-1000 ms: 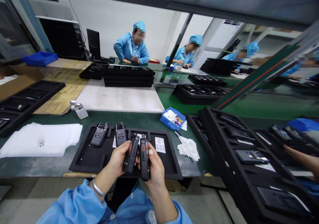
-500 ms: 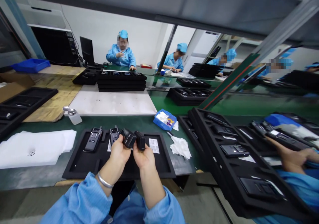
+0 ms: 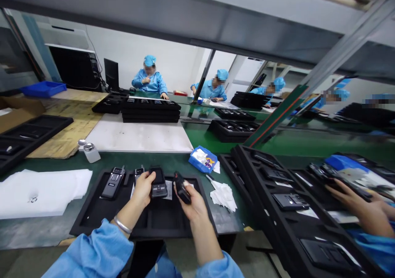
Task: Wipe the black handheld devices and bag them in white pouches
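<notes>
My left hand (image 3: 142,190) grips a black handset (image 3: 158,183), its dark screen side facing up at me. Another black handset (image 3: 181,188), seen nearly edge-on, is in the fingers of my right hand (image 3: 195,202). Both hands are over a black foam tray (image 3: 89,212). In that tray, at the left, lies a black walkie-talkie (image 3: 112,183) with a stubby antenna. A second walkie-talkie (image 3: 138,171) is partly covered by my left hand. A white printed label (image 3: 168,190) shows between the two held handsets.
White sheets (image 3: 40,191) lie at left, with a dispenser bottle (image 3: 91,153) behind. A blue bin (image 3: 202,159) and crumpled white cloth (image 3: 223,193) are right of the tray. Stacked foam trays (image 3: 268,212) stand farther right, beside a co-worker's hands (image 3: 367,208). More co-workers sit opposite.
My hands have moved apart, each still holding its handset. The left handset has turned to show its screen side, and the right one has tilted. The whole view has shifted slightly.
</notes>
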`<state>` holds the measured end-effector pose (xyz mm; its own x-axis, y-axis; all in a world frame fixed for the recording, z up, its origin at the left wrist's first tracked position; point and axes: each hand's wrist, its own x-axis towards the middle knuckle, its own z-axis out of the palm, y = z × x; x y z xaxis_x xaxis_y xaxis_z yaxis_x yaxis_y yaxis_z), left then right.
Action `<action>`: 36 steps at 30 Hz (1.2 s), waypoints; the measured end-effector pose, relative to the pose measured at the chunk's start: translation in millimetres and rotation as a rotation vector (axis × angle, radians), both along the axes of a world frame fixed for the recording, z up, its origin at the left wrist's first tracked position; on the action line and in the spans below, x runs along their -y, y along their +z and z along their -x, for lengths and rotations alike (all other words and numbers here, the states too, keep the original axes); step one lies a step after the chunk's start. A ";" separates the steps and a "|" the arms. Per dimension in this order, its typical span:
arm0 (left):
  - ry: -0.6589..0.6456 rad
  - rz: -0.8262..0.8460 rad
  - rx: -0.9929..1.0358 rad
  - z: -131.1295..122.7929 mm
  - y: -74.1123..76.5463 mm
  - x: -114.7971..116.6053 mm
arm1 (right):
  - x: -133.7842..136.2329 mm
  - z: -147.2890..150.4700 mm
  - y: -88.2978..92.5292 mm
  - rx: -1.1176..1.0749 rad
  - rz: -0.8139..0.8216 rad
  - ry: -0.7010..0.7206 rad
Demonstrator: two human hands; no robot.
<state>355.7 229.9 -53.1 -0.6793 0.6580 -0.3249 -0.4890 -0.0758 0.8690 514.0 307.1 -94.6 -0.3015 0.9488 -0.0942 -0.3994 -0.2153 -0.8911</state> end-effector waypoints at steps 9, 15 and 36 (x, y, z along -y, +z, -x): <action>-0.124 0.326 -0.917 -4.5 -4.3 -19.4 | -32.2 -31.5 22.7 1.309 -0.650 -0.043; -0.202 0.476 -1.239 -33.0 -17.0 -34.6 | -13.0 -6.5 7.4 1.729 -1.039 -0.125; -0.182 0.679 -1.587 29.5 -41.9 31.2 | -52.7 -27.8 -43.0 1.188 -0.666 -0.270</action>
